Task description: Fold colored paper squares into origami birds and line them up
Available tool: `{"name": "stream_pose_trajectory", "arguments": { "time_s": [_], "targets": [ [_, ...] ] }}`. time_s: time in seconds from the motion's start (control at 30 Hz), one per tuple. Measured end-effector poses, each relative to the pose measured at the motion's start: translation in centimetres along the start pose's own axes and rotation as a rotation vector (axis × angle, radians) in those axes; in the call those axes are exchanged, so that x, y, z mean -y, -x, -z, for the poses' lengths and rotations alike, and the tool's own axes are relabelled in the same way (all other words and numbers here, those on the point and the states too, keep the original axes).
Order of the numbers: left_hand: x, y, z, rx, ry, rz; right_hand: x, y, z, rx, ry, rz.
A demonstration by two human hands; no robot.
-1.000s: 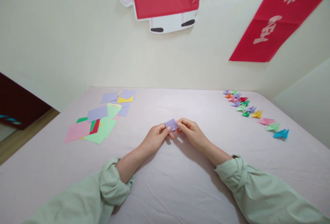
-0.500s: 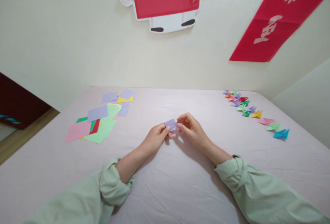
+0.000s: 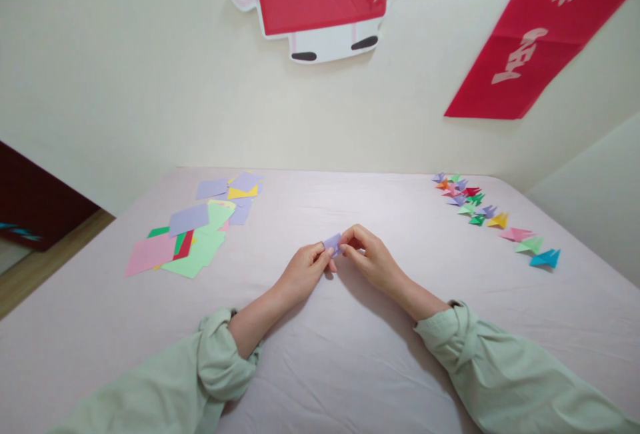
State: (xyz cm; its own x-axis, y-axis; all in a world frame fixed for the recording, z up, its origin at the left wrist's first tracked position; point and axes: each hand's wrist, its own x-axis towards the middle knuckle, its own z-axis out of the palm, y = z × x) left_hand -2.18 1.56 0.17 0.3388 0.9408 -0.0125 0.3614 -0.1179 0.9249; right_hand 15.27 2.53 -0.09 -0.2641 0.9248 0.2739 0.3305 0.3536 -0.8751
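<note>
A small folded piece of purple paper (image 3: 332, 243) is held just above the middle of the table, between my two hands. My left hand (image 3: 303, 269) pinches its left and lower edge, the thumb lying on top. From the other side, my right hand (image 3: 369, 252) closes thumb and forefinger on the right edge of the paper. The fingers cover much of it, so the exact folds cannot be made out.
Loose square sheets (image 3: 189, 221) in purple, pink, green, red and yellow overlap on the table's left. Several small folded paper figures (image 3: 498, 221) in many colours run along the right. A pale cloth (image 3: 320, 354) covers the table, which meets a wall (image 3: 320, 114) behind.
My right hand has moved slightly left and its fingers have closed in on the purple paper's edge. Less of the paper shows now, and it is tilted more.
</note>
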Motion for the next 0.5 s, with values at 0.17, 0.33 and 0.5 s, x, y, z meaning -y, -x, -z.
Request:
{"name": "stream_pose_trajectory", "arguments": {
  "time_s": [0.17,0.33,0.5],
  "targets": [
    [0.06,-0.03,0.00,0.005,-0.026,-0.037,-0.14,0.06,0.02,-0.007,-0.012,0.025],
    [-0.01,-0.06,0.07,0.011,-0.043,-0.055,-0.12,0.10,-0.09,-0.006,-0.009,-0.016],
    [-0.35,0.01,0.12,0.010,-0.055,-0.059,0.03,0.20,-0.22,-0.027,-0.005,-0.037]
  ]
}}
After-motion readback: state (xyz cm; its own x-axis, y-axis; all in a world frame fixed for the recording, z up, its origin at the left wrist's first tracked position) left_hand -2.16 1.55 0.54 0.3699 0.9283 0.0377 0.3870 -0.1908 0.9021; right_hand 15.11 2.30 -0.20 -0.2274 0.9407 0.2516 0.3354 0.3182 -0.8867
